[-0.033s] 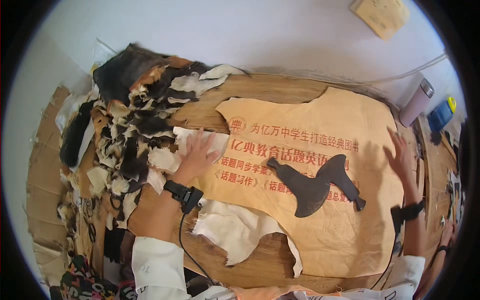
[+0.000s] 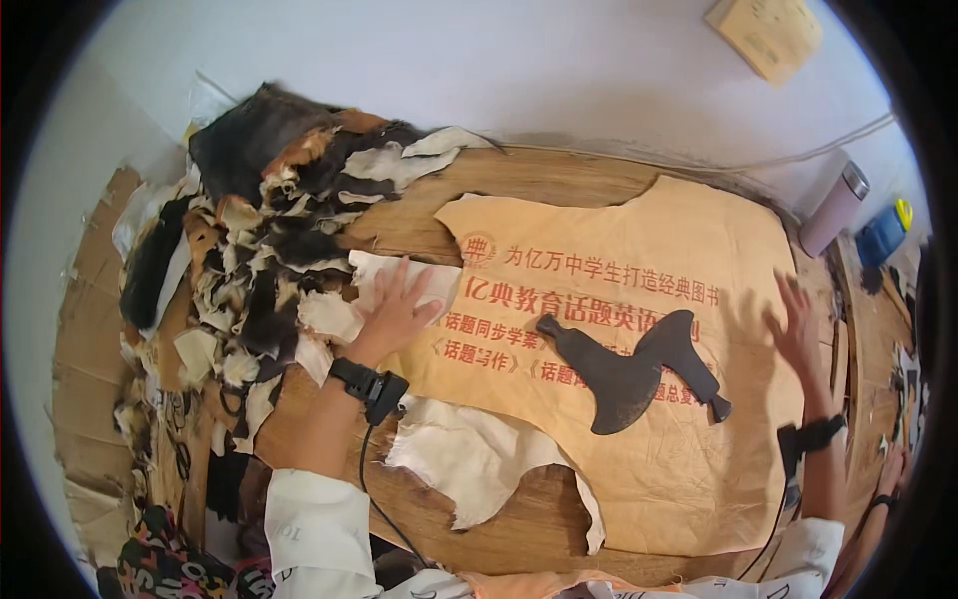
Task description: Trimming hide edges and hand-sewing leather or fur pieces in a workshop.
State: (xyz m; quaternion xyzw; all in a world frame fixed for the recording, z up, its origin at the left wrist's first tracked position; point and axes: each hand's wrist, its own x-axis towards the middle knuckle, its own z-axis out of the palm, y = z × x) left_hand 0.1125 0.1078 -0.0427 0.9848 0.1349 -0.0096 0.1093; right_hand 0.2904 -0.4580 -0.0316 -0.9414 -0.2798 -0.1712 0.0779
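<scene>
A large tan paper pattern [image 2: 699, 479], cut like a garment piece and printed in red, lies flat on the wooden table. Pale hide [image 2: 469, 449] shows from under its left and lower edges. My left hand [image 2: 397, 309] rests spread at the pattern's left edge, fingers over a white piece of hide [image 2: 439, 275]. Over the pattern's right edge is my right hand [image 2: 795, 324], its fingers apart and holding nothing; contact with the paper is unclear. Between my hands, two dark, flat, axe-shaped metal pieces [image 2: 619, 389] [image 2: 679, 344] with narrow knobbed ends lie on the pattern, touching or overlapping.
Fur and hide scraps [image 2: 279, 230] are heaped along the table's left side. A pink flask [image 2: 833, 215] and a blue bottle [image 2: 883, 235] stand at the far right by the wall. Another person's hand [image 2: 891, 474] shows at the right edge.
My right hand has shifted very slightly, its fingers a little lower and more spread. My left hand, the pattern and the metal pieces stay in place.
</scene>
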